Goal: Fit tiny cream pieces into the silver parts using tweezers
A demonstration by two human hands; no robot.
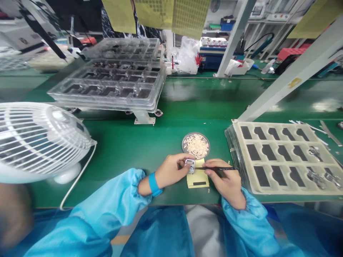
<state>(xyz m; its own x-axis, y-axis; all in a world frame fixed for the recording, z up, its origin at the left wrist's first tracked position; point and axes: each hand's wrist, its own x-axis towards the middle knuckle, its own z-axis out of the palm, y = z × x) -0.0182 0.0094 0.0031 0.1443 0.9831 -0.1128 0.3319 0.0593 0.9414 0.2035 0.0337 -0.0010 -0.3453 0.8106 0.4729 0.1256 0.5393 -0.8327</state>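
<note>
Head view: left hand, curled closed, gripping small case over yellow pad, near dish; right hand, nearly closed, pinching black tweezers, tips at case.

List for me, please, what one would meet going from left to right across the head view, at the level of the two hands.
White fan → blue wristband → left hand → small square piece → right hand → cream tray.
</note>
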